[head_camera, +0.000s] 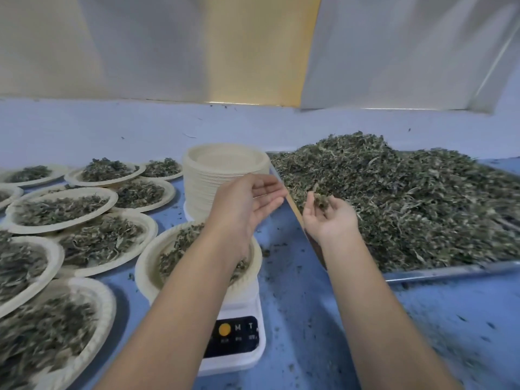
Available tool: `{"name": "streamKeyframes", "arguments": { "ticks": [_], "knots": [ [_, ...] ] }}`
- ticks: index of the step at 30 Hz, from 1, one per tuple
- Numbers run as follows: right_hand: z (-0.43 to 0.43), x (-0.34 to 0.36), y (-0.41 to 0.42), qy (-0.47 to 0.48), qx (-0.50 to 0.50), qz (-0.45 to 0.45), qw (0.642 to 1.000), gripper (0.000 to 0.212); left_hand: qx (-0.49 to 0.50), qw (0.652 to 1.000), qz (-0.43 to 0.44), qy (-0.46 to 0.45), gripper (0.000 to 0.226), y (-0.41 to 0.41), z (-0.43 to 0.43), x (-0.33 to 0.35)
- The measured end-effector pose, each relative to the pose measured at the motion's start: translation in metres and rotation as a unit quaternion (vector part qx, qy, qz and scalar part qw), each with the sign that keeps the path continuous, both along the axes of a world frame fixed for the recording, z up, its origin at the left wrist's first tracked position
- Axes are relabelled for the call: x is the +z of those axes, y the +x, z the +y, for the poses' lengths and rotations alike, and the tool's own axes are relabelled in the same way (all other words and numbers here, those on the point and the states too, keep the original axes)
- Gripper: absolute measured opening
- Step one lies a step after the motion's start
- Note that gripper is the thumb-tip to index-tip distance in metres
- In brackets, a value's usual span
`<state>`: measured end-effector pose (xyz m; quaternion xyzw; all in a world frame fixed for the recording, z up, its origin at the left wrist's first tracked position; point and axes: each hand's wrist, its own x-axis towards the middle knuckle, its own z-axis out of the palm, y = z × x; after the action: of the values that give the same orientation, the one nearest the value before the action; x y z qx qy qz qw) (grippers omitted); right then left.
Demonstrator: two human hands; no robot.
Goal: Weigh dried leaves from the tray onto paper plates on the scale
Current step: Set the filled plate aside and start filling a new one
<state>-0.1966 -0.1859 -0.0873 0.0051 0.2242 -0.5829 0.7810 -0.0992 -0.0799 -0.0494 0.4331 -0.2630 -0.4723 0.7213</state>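
Now L hand (247, 204) open, empty; R hand (329, 218) loosely cups dried leaves (320, 200) over tray (439, 273).

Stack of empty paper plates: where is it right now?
In the head view, the stack stands mid-table behind the scale, with filled plates to its left and the tray of dried leaves to its right.
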Motion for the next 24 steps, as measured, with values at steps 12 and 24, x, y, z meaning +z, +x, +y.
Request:
{"name": "streamKeyframes", "arguments": {
  "ticks": [12,24],
  "knots": [
    [0.002,-0.002,-0.003,-0.026,-0.009,-0.043,0.999,0.034,-0.003,1.0,0.001,0.0,0.029,-0.006,-0.004,-0.004],
    [0.034,-0.011,0.047,-0.197,0.138,0.27,0.932,0.028,0.003,0.995,0.085,-0.043,0.026,0.043,0.019,-0.002]
  ]
}}
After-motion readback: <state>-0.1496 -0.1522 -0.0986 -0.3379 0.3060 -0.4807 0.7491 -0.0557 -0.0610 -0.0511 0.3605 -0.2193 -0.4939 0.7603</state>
